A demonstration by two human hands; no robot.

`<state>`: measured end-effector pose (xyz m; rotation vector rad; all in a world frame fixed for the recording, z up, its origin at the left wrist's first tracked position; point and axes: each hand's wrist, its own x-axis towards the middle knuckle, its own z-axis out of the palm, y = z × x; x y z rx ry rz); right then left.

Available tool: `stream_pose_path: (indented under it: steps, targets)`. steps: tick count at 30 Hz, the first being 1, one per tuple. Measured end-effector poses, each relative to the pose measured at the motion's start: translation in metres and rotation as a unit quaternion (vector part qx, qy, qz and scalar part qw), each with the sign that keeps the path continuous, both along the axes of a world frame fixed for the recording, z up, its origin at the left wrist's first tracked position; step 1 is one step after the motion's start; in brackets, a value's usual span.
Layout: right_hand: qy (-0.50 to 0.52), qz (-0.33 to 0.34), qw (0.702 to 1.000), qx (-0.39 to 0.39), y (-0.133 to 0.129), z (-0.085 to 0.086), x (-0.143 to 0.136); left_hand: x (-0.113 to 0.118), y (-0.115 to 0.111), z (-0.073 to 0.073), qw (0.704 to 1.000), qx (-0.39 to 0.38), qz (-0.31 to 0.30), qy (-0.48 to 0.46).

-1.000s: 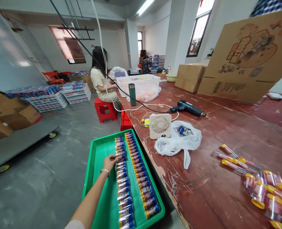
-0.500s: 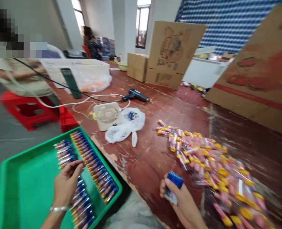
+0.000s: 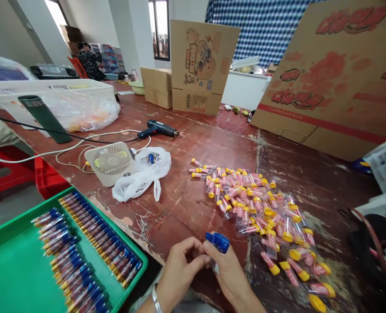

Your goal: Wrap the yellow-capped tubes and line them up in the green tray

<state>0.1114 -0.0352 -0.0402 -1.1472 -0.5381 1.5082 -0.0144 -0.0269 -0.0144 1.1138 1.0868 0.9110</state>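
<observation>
Near the table's front edge, my right hand (image 3: 227,271) is closed around a small item with a blue top (image 3: 217,242). My left hand (image 3: 182,267) meets it, thumb and fingertips pinched together at the item's side; what they pinch is too small to make out. At the lower left, a green tray (image 3: 13,261) bears two rows of small clear tubes with blue and yellow ends (image 3: 101,234). To the right of my hands lies a loose pile of clear tubes with yellow caps and pink contents (image 3: 251,195).
A white fan (image 3: 109,161), a white plastic bag (image 3: 147,174) and a black heat gun (image 3: 158,129) lie beyond the tray. Cables, a green cylinder (image 3: 45,119) and a white bin are at the left. Cardboard boxes (image 3: 202,65) stand behind. A person sits far back.
My left hand has moved from over the green tray to my right hand, and its fingers now meet the item there. The view has turned to the right.
</observation>
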Motion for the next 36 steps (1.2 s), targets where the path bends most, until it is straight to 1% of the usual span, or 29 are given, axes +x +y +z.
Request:
stream_pose_path:
  steps: [2, 5, 7, 8, 9, 10, 11, 12, 13, 14, 15, 16, 18, 20, 21, 23, 25, 26, 27, 28, 29, 30, 31, 32, 33, 36]
  targets:
    - [0.003, 0.022, 1.0, 0.011, 0.0, 0.003, 0.005, 0.002, 0.003, 0.001, 0.999, -0.023, -0.029, -0.023]
    - [0.005, 0.033, 0.999, 0.012, 0.001, 0.008, 0.016, 0.001, 0.009, 0.006, 0.997, -0.032, -0.067, -0.009]
    - [0.014, 0.002, 1.0, -0.008, 0.001, 0.011, 0.025, 0.001, 0.019, 0.011, 0.994, 0.007, -0.1, 0.032]
    - [0.018, -0.022, 0.999, -0.022, 0.002, 0.013, 0.03, 0.002, 0.027, 0.012, 0.99, 0.049, -0.11, 0.069]
    - [0.02, -0.046, 0.998, -0.033, 0.002, 0.014, 0.035, 0.004, 0.037, 0.013, 0.981, 0.107, -0.115, 0.117]
    - [0.02, -0.068, 0.997, -0.038, 0.002, 0.015, 0.04, 0.008, 0.048, 0.013, 0.96, 0.18, -0.117, 0.18]
    - [0.017, -0.084, 0.996, -0.037, 0.003, 0.016, 0.045, 0.014, 0.06, 0.012, 0.927, 0.253, -0.116, 0.249]
    - [0.013, -0.094, 0.995, -0.031, 0.003, 0.016, 0.049, 0.022, 0.073, 0.01, 0.888, 0.317, -0.118, 0.312]
    - [0.007, -0.103, 0.994, -0.023, 0.003, 0.017, 0.053, 0.03, 0.085, 0.006, 0.85, 0.363, -0.126, 0.361]
    - [0.002, -0.113, 0.994, -0.015, 0.004, 0.018, 0.057, 0.04, 0.097, 0.002, 0.82, 0.391, -0.137, 0.396]
    - [-0.003, -0.125, 0.992, -0.009, 0.004, 0.018, 0.06, 0.049, 0.107, -0.002, 0.801, 0.405, -0.148, 0.416]
    - [-0.008, -0.138, 0.99, -0.007, 0.004, 0.018, 0.063, 0.058, 0.115, -0.007, 0.791, 0.412, -0.156, 0.424]
    - [-0.017, -0.165, 0.986, -0.008, 0.004, 0.019, 0.067, 0.07, 0.126, -0.014, 0.782, 0.421, -0.17, 0.427]
    - [-0.023, -0.185, 0.983, -0.008, 0.004, 0.019, 0.07, 0.073, 0.13, -0.019, 0.776, 0.427, -0.179, 0.428]
    - [-0.023, -0.192, 0.981, -0.009, 0.004, 0.019, 0.071, 0.071, 0.129, -0.02, 0.775, 0.429, -0.181, 0.427]
    - [-0.015, -0.205, 0.979, -0.013, 0.006, 0.019, 0.071, 0.059, 0.122, -0.02, 0.779, 0.427, -0.181, 0.422]
    - [-0.001, -0.211, 0.977, -0.015, 0.009, 0.018, 0.07, 0.042, 0.11, -0.018, 0.786, 0.418, -0.177, 0.42]
    - [0.007, -0.213, 0.977, -0.015, 0.01, 0.018, 0.069, 0.032, 0.101, -0.017, 0.804, 0.401, -0.165, 0.407]
    - [0.013, -0.217, 0.976, -0.015, 0.012, 0.017, 0.068, 0.022, 0.091, -0.015, 0.834, 0.371, -0.145, 0.381]
    - [0.018, -0.22, 0.975, -0.016, 0.014, 0.016, 0.066, 0.013, 0.08, -0.014, 0.873, 0.328, -0.12, 0.34]
    - [0.022, -0.224, 0.974, -0.018, 0.015, 0.016, 0.065, 0.006, 0.069, -0.013, 0.914, 0.275, -0.095, 0.285]
    - [0.027, -0.228, 0.973, -0.019, 0.017, 0.015, 0.062, 0.001, 0.057, -0.012, 0.948, 0.217, -0.071, 0.222]
    - [0.031, -0.23, 0.973, -0.017, 0.018, 0.015, 0.059, -0.003, 0.046, -0.011, 0.971, 0.164, -0.054, 0.163]
    - [0.035, -0.23, 0.973, -0.012, 0.019, 0.015, 0.056, -0.005, 0.035, -0.011, 0.985, 0.123, -0.047, 0.116]
    - [0.04, -0.227, 0.973, -0.005, 0.02, 0.015, 0.052, -0.005, 0.026, -0.011, 0.992, 0.092, -0.044, 0.078]
    - [0.049, -0.218, 0.975, 0.003, 0.021, 0.019, 0.039, -0.001, 0.006, -0.012, 0.998, 0.043, -0.04, 0.012]
